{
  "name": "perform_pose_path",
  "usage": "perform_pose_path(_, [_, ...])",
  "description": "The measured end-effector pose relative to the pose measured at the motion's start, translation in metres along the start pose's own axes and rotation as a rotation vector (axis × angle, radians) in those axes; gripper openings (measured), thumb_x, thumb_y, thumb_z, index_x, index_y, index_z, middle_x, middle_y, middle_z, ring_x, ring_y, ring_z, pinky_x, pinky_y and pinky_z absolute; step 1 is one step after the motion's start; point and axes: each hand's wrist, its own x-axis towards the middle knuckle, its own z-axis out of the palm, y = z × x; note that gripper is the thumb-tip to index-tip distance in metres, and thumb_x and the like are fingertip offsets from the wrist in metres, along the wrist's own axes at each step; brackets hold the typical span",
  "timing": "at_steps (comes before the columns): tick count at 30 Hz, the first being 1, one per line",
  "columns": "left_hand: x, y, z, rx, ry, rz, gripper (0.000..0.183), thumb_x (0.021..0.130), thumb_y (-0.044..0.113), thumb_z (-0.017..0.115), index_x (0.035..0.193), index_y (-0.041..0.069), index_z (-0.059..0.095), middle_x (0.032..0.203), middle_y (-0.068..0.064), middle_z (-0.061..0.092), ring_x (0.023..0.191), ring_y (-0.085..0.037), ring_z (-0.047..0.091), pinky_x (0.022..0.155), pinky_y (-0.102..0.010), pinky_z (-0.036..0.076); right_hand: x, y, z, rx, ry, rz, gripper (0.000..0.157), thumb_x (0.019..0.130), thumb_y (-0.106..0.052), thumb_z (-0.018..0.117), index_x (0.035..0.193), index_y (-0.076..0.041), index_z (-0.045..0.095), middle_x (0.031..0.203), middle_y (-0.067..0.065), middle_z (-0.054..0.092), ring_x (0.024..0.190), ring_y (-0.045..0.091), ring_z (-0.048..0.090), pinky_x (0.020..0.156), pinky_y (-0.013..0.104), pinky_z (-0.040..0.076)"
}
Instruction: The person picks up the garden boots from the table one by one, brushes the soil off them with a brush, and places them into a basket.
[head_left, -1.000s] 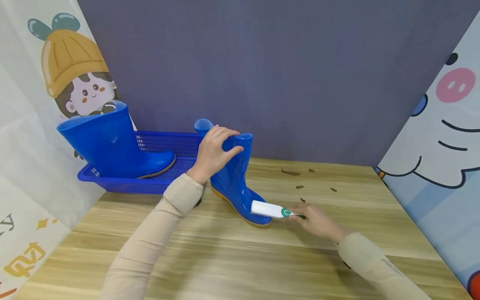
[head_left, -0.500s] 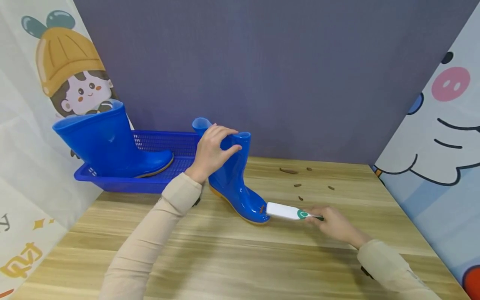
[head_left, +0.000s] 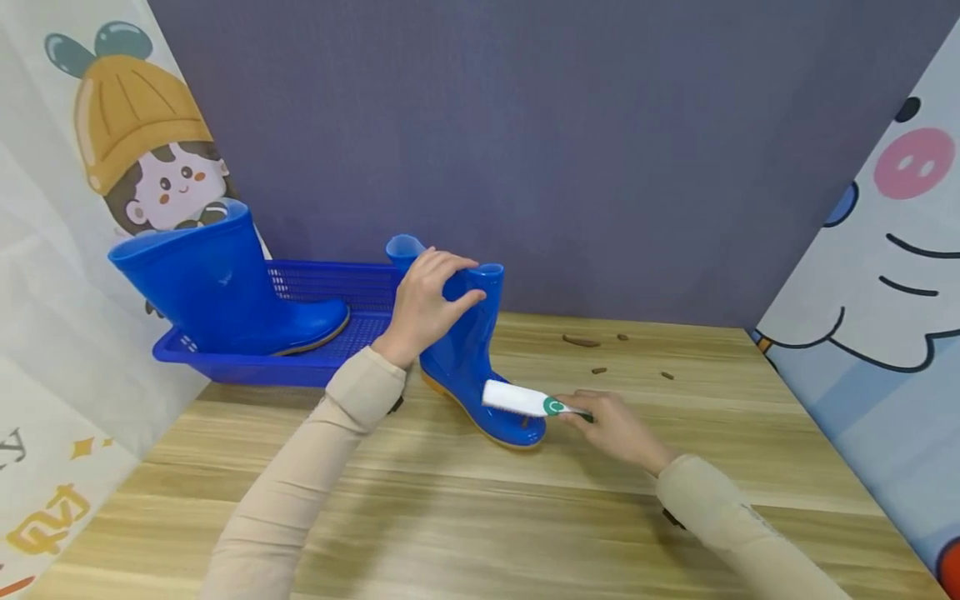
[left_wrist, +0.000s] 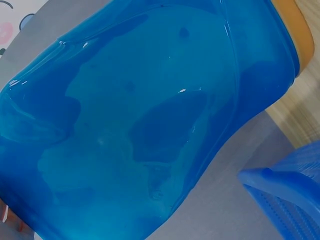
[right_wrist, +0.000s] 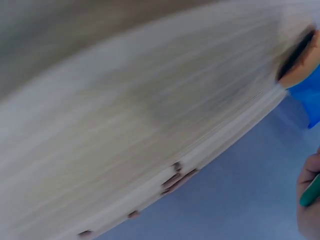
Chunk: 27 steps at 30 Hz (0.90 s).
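Note:
A blue rubber boot [head_left: 463, 367] with a tan sole stands on the wooden table, toe pointing to the near right. My left hand [head_left: 426, 304] holds it by the top of the shaft, fingers over the rim and thumb on the near side. In my right hand [head_left: 611, 427] is the handle of a white brush [head_left: 517, 398] with a green patch. Its head lies across the instep. A small brown clump [head_left: 526, 422] sits on the toe, just below the brush. Blue shaft [left_wrist: 135, 115] fills most of the left wrist view. The right wrist view is blurred, with the green handle end [right_wrist: 311, 192] at its edge.
A second blue boot [head_left: 225, 292] stands in a dark blue plastic basket [head_left: 262, 372] at the left. Several brown crumbs, including a longer piece [head_left: 581, 341], lie on the table [head_left: 480, 517] at the back right. A grey panel [head_left: 570, 158] rises behind.
My right hand first drew the brush right off the toe, uncovering the brown clump, then brought it back left and up onto the instep. My left hand has kept its grip on the boot.

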Motion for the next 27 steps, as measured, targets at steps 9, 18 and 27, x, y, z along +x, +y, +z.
perform_pose_path(9, [0.001, 0.001, 0.002, 0.0, -0.008, 0.008, 0.036, 0.077, 0.026, 0.074, 0.106, 0.007, 0.065, 0.102, -0.008, 0.066, 0.1, -0.022, 0.058, 0.111, -0.031, 0.025, -0.002, 0.012, 0.003, -0.018, -0.015, 0.019, 0.034, 0.084, -0.017, 0.066, 0.117, -0.01, 0.064, 0.089, 0.003, 0.068, 0.067, 0.011, 0.056, 0.066, 0.032, 0.05])
perform_pose_path(18, [0.001, 0.0, 0.0, -0.013, -0.003, 0.002, 0.035, 0.078, 0.025, 0.073, 0.106, 0.006, 0.065, 0.102, -0.008, 0.066, 0.1, -0.022, 0.058, 0.111, -0.032, 0.025, -0.035, 0.03, -0.017, -0.015, -0.013, 0.072, 0.033, 0.085, -0.016, 0.065, 0.117, -0.009, 0.064, 0.118, 0.014, 0.062, 0.113, 0.038, 0.054, 0.086, 0.048, 0.048])
perform_pose_path(27, [0.001, 0.002, -0.001, -0.022, -0.014, -0.015, 0.036, 0.078, 0.025, 0.073, 0.107, 0.005, 0.065, 0.103, -0.009, 0.066, 0.101, -0.023, 0.058, 0.112, -0.031, 0.024, -0.058, 0.042, -0.032, -0.139, 0.035, 0.089, 0.03, 0.082, -0.016, 0.068, 0.11, -0.007, 0.067, 0.111, 0.016, 0.065, 0.098, 0.031, 0.063, 0.075, 0.042, 0.052])
